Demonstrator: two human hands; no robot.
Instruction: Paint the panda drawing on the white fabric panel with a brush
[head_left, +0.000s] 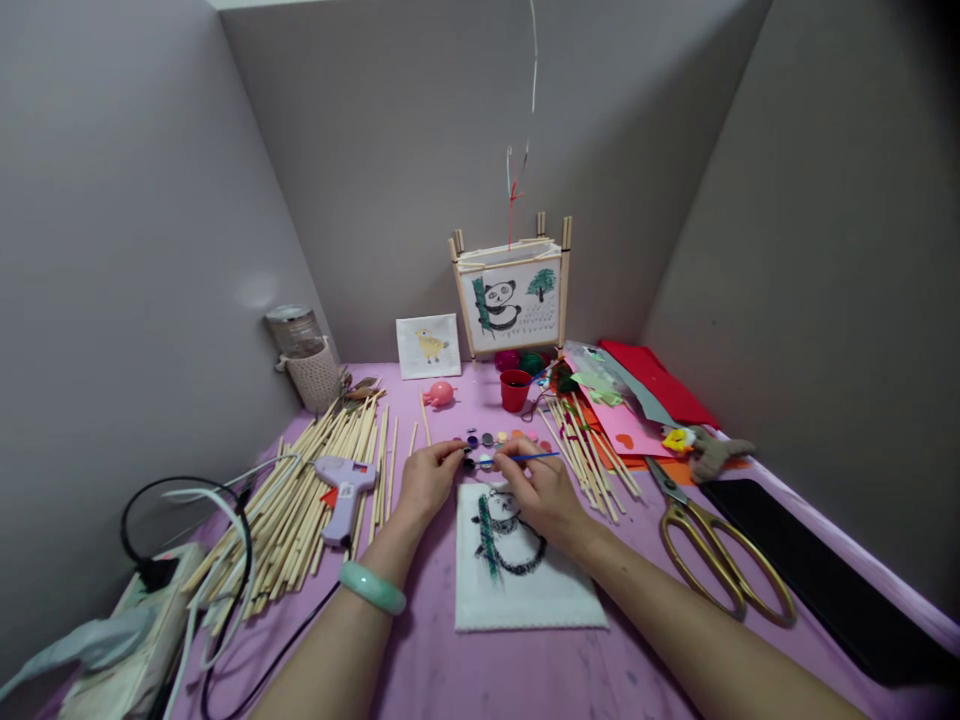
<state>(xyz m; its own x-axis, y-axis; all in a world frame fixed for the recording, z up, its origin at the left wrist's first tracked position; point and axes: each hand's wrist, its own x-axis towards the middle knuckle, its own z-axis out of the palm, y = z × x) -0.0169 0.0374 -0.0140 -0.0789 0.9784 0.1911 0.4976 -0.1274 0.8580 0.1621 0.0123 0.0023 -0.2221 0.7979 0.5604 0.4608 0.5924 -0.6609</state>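
Note:
My right hand (544, 492) is closed around a thin blue paintbrush (541, 456), its tip over the small paint pots (487, 439). A white panel (525, 605) lies flat beneath that hand. On it, a black-outlined panda (517, 566) clings to a green bamboo stalk (488, 540); my right hand hides part of the drawing. To the left, my left hand (430, 482) has its fingers pinched at the edge of the pots, beside a dark one. A pale green bangle (373, 588) circles my left wrist.
Wooden sticks (300, 510) and a lilac glue gun (349, 497) lie left, near cables and a power strip (142, 630). A panda lantern (517, 300), chick picture (429, 346) and red cup (515, 391) stand behind. Gold-handled scissors (701, 540) and a black slab (817, 575) lie right.

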